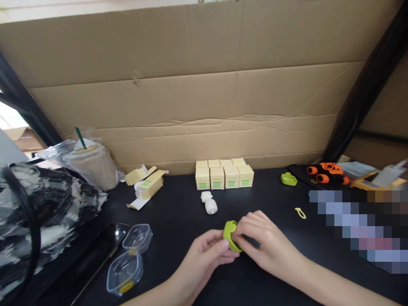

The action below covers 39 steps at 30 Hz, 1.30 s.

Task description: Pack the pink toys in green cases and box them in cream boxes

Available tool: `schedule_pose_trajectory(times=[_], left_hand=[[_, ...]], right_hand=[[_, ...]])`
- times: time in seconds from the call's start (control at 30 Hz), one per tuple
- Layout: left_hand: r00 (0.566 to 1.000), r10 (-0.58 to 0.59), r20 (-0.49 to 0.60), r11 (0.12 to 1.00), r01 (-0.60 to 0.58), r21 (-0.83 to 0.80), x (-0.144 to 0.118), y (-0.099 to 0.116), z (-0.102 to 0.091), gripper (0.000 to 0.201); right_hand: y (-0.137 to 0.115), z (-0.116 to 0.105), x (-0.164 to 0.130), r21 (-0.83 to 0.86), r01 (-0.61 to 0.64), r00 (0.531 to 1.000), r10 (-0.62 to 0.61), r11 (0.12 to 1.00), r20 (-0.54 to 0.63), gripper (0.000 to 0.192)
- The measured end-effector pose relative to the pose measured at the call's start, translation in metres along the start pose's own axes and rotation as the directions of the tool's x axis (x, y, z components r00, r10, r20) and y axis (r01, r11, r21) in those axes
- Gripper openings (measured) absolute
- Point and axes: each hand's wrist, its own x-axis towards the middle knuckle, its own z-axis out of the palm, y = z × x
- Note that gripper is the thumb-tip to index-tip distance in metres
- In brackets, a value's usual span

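No text can be read anywhere. The small cream cardboard boxes (224, 177) carry plain green labels. Their print is too small to read.

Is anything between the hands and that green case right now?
Nothing visible. The left hand and the right hand both grip the green case directly, above the black table. The white case lies apart, farther back.
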Motion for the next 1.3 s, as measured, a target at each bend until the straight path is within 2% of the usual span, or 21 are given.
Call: schedule_pose_trajectory(times=[0.17,0.27,0.37,0.53,0.67,0.77,0.9,1.13,1.2,1.3], left_hand=[[1.0,-0.019,-0.005,1.0,0.019,-0.016,-0.001,0.002,0.001,0.024],[0.997,-0.062,-0.052,0.998,0.062,0.012,-0.001,0.002,0.003,0.029],[0.993,-0.068,-0.099,0.995,0.075,0.065,-0.001,0.0,0.005,0.035],[0.996,0.044,-0.074,0.983,-0.03,0.183,-0.005,0.005,0.009,0.037],[0.987,0.157,-0.032,0.963,-0.146,0.226,-0.007,0.01,0.011,0.033],[0.984,0.175,-0.039,0.963,-0.162,0.216,-0.006,0.009,0.01,0.034],[0.983,0.184,-0.026,0.969,-0.176,0.174,-0.003,0.007,0.007,0.034],[0.99,0.132,-0.047,0.971,-0.119,0.209,-0.002,0.012,0.004,0.034],[0.99,0.128,-0.054,0.972,-0.115,0.206,-0.003,0.013,0.004,0.035],[0.989,0.135,-0.061,0.971,-0.119,0.208,-0.003,0.014,0.004,0.035]], right_hand=[[-0.002,-0.002,-0.001,0.04,-0.03,1.0,0.03,0.999,0.0,0.015],[-0.006,-0.004,-0.001,0.117,-0.069,0.997,0.072,0.991,-0.021,0.014],[-0.01,-0.005,-0.002,0.149,-0.046,0.997,0.054,0.988,-0.052,0.013],[-0.014,-0.007,-0.004,0.175,-0.02,0.998,0.032,0.984,-0.061,0.014],[-0.018,-0.007,-0.004,0.305,-0.101,0.992,0.118,0.947,-0.038,0.013],[-0.02,-0.008,-0.004,0.447,-0.184,0.978,0.206,0.875,0.0,0.012],[-0.021,-0.015,-0.003,0.542,-0.191,0.97,0.242,0.818,-0.025,0.008],[-0.005,-0.029,0.004,0.51,-0.246,0.914,0.373,0.824,-0.162,0.015],[0.002,-0.031,0.004,0.482,-0.293,0.91,0.395,0.826,-0.123,0.019],[0.006,-0.029,0.001,0.4,-0.366,0.918,0.397,0.84,0.006,0.032]])
